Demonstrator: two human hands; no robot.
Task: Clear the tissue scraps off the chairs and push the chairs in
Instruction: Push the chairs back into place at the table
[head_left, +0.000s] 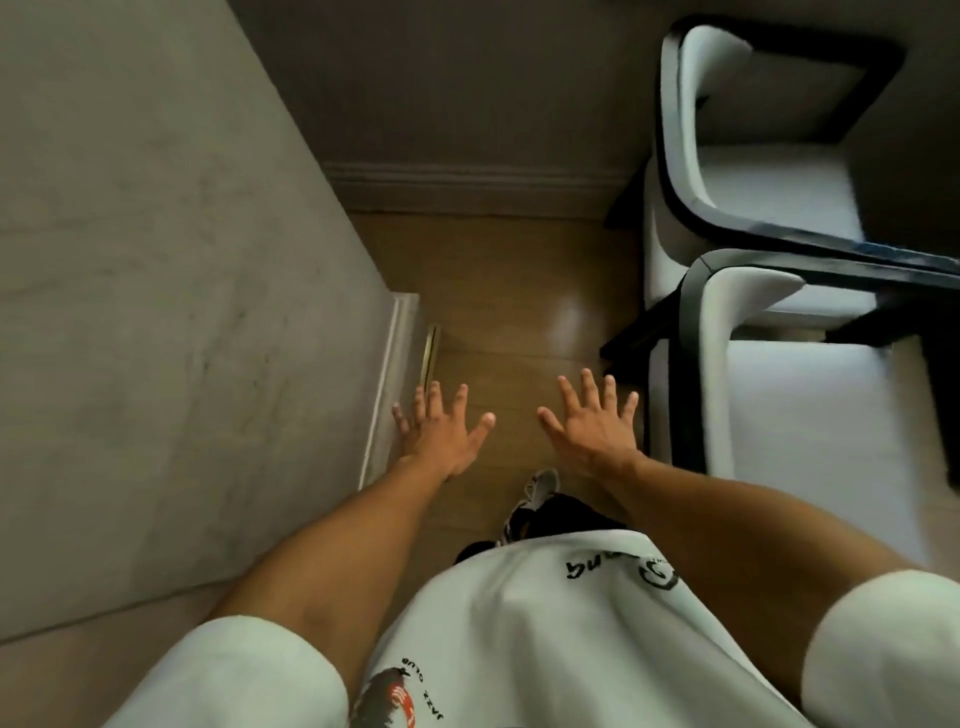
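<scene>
Holding both the left hand and right hand spread and empty, reach right to the near chair seat, checking it for scraps before pushing

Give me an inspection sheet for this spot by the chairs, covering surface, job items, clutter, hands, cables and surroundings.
Surface: glossy wooden floor, bare where visible.
Job's things: near chair and far chair, both white-cushioned with black frames, side by side at right; no tissue scraps visible on either seat, though the view is blurred.
Clutter: nothing seen.
Grippers: left hand and right hand both open, fingers spread, held over the floor, holding nothing, touching neither chair.
Cables: nothing seen.
Surroundings: grey wall at left with a baseboard; the person's shoe on the floor below the hands.
</scene>
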